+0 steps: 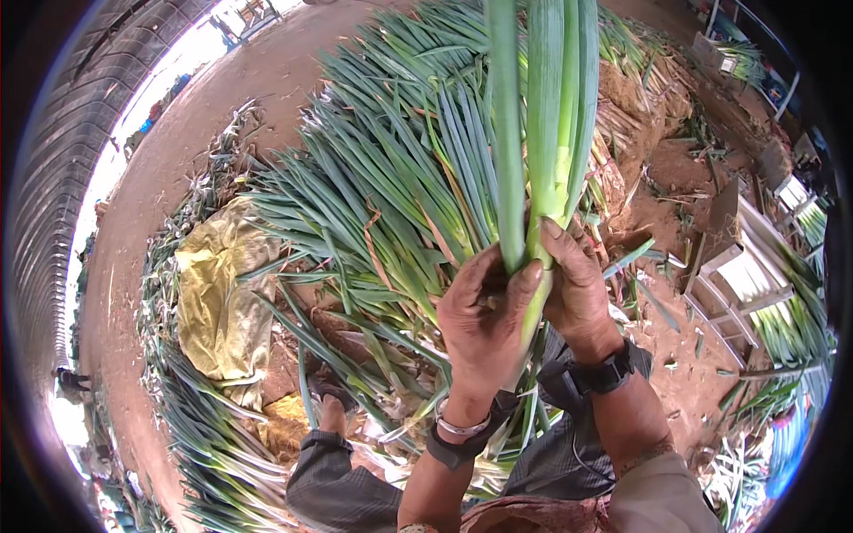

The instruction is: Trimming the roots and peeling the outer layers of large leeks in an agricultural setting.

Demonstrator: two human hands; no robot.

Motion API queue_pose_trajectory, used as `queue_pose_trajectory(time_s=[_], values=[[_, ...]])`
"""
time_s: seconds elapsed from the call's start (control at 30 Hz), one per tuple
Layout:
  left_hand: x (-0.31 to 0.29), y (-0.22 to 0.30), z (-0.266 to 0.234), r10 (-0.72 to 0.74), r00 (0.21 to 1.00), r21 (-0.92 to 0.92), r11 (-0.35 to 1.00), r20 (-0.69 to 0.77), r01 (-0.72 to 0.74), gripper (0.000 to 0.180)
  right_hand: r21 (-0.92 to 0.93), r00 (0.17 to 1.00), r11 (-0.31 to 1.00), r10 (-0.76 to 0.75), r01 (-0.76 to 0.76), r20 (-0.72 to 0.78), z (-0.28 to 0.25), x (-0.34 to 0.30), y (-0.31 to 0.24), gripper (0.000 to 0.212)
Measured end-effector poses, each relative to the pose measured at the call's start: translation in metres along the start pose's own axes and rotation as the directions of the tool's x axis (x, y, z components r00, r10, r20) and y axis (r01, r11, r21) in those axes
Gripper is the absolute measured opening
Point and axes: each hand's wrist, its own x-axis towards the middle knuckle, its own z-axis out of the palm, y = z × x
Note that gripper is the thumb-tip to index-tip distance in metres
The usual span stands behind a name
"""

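Note:
A long green onion stalk (542, 107) rises upright from my hands to the top edge of the view, its pale green sheath splitting into several leaves. My left hand (484, 320) wraps around its lower part, thumb pressed against the stalk. My right hand (577, 284) grips the same stalk from the right, fingers curled over the sheath. Both wrists wear dark bands. Behind the hands lies a big heap of green onions (400, 169) on the dirt floor.
A yellow plastic sheet (218, 293) lies left of the heap among trimmed leaves. My knee and foot (333, 413) show below. A white metal frame rack (742, 284) with more onions stands at the right. Bare brown soil (675, 178) lies between.

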Motion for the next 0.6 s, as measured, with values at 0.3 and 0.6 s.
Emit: queue_pose_trajectory(time_s=[0.3, 0.6], values=[[-0.017, 0.037, -0.097, 0.052, 0.933, -0.295, 0.941, -0.356, -0.165, 0.022, 0.04, 0.957, 0.957, -0.287, 0.288, -0.031, -0.015, 0.017, -0.034, 0.025], [-0.076, 0.08, -0.206, 0.042, 0.934, -0.524, 0.818, -0.356, -0.236, 0.03, 0.134, 0.906, 0.896, -0.413, 0.423, -0.094, -0.059, 0.022, -0.059, 0.024]])
